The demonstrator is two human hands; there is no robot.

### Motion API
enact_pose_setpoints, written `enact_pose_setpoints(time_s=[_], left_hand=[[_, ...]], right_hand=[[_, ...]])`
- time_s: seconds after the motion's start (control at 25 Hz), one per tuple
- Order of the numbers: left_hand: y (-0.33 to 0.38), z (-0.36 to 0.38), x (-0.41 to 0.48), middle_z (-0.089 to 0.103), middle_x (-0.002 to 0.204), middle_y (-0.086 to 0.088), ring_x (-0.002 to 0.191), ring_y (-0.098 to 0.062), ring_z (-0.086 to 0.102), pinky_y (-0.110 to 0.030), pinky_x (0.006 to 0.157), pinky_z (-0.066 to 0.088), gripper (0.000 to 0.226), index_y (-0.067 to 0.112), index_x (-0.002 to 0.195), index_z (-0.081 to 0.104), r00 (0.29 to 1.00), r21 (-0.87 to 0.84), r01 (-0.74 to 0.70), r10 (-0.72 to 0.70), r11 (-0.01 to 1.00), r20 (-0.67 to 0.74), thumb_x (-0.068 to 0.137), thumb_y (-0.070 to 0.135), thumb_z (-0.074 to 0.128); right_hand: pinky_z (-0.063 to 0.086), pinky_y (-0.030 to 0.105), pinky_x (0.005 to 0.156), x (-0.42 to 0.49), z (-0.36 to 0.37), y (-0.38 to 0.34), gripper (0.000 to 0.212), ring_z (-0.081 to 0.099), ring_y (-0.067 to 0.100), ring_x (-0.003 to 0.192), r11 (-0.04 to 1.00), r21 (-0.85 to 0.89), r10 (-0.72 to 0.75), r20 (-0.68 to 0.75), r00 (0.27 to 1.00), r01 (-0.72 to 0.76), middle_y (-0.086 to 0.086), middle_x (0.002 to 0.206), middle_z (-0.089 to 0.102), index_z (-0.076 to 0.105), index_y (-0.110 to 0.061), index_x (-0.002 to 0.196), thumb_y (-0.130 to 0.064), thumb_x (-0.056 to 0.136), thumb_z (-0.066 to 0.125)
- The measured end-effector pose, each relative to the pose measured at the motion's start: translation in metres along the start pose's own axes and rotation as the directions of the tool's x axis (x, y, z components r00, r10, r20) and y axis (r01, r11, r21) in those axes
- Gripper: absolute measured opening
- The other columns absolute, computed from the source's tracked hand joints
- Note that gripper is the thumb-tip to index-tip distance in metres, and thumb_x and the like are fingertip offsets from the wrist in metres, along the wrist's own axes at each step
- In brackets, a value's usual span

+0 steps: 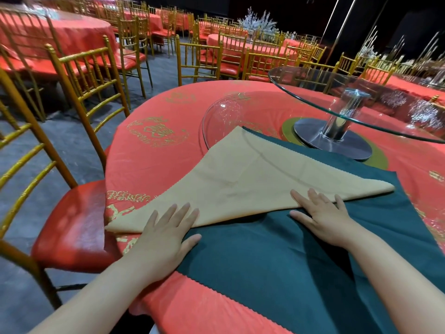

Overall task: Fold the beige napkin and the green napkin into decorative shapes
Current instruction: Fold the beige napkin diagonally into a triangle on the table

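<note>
The beige napkin lies folded into a triangle, its apex pointing away from me, on top of the dark green napkin, which is spread flat on the red tablecloth. My left hand rests flat, fingers spread, on the beige napkin's near fold at its left part, with the thumb on the green cloth. My right hand lies flat on the same fold further right, fingers on the beige, palm over the green. Neither hand grips anything.
The round table has a glass lazy Susan on a metal stand just beyond the napkins. A gold chair with a red seat stands at the table's left. More red tables and gold chairs fill the room behind.
</note>
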State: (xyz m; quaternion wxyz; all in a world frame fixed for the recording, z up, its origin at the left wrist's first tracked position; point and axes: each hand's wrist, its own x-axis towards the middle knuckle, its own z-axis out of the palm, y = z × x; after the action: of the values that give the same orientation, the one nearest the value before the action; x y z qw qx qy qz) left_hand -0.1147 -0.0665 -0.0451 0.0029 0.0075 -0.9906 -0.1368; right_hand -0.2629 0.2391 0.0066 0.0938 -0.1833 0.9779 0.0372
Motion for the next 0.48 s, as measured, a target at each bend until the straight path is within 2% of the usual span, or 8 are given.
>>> enact_pose_setpoints(time_s=[0.04, 0.12, 0.16, 0.24, 0.36, 0.48], left_hand=[[-0.002, 0.000, 0.000, -0.003, 0.149, 0.016, 0.142, -0.012, -0.001, -0.037, 0.114, -0.002, 0.105, 0.034, 0.146, 0.007, 0.999, -0.040, -0.013, 0.012, 0.999, -0.034, 0.056, 0.081, -0.022], [-0.010, 0.000, 0.000, 0.030, 0.147, 0.006, 0.139, -0.016, 0.024, -0.036, 0.112, 0.012, 0.083, 0.022, 0.139, 0.037, 0.983, -0.153, -0.076, 0.049, 0.985, -0.176, 0.074, 0.066, 0.010], [-0.016, -0.001, -0.001, 0.048, 0.137, 0.000, 0.131, -0.016, 0.037, -0.035, 0.109, 0.021, 0.071, 0.016, 0.127, 0.052, 0.961, -0.191, -0.107, 0.053, 0.976, -0.270, 0.078, 0.058, 0.024], [-0.029, -0.002, -0.003, 0.063, 0.119, -0.001, 0.115, -0.010, 0.050, -0.027, 0.101, 0.033, 0.052, 0.013, 0.108, 0.066, 0.929, -0.263, -0.102, -0.003, 0.959, -0.370, 0.077, 0.049, 0.046], [-0.035, -0.009, -0.007, 0.069, 0.102, 0.007, 0.097, -0.012, 0.060, -0.021, 0.087, 0.040, 0.044, 0.018, 0.096, 0.071, 0.937, -0.257, -0.064, -0.030, 0.964, -0.347, 0.076, 0.049, 0.047], [-0.040, -0.008, -0.008, 0.073, 0.091, 0.007, 0.085, -0.013, 0.067, -0.016, 0.077, 0.046, 0.042, 0.021, 0.088, 0.074, 0.934, -0.121, -0.101, 0.053, 0.988, -0.354, 0.079, 0.045, 0.042]], right_hand=[[-0.008, 0.043, 0.112, -0.001, 0.000, -0.002, 0.057, 0.003, 0.021, 0.144, 0.999, 0.021, -0.038, -0.047, 0.998, 0.039, 0.003, 0.157, 0.007, 0.008, -0.046, 0.143, -0.060, 0.091, 0.023], [-0.006, 0.038, 0.113, -0.003, 0.000, -0.009, 0.051, 0.011, 0.017, 0.142, 0.978, 0.094, -0.165, -0.192, 0.968, 0.185, -0.003, 0.154, 0.019, 0.023, -0.044, 0.141, -0.057, 0.092, 0.030], [-0.002, 0.036, 0.113, -0.002, 0.001, -0.014, 0.050, 0.019, 0.016, 0.140, 0.955, 0.125, -0.230, -0.255, 0.939, 0.268, -0.004, 0.150, 0.029, 0.033, -0.043, 0.137, -0.057, 0.090, 0.032], [0.013, 0.033, 0.110, 0.003, 0.005, -0.022, 0.049, 0.039, 0.017, 0.129, 0.905, 0.165, -0.322, -0.335, 0.885, 0.392, -0.004, 0.137, 0.047, 0.053, -0.037, 0.126, -0.056, 0.085, 0.034], [0.042, 0.037, 0.091, 0.012, 0.008, -0.031, 0.034, 0.059, 0.024, 0.101, 0.856, 0.145, -0.386, -0.460, 0.800, 0.497, 0.000, 0.113, 0.064, 0.068, -0.025, 0.108, -0.042, 0.088, 0.047], [0.051, 0.039, 0.073, 0.013, 0.007, -0.036, 0.039, 0.062, 0.029, 0.082, 0.827, 0.024, -0.478, -0.499, 0.723, 0.562, 0.002, 0.100, 0.068, 0.069, -0.018, 0.100, -0.042, 0.093, 0.039]])
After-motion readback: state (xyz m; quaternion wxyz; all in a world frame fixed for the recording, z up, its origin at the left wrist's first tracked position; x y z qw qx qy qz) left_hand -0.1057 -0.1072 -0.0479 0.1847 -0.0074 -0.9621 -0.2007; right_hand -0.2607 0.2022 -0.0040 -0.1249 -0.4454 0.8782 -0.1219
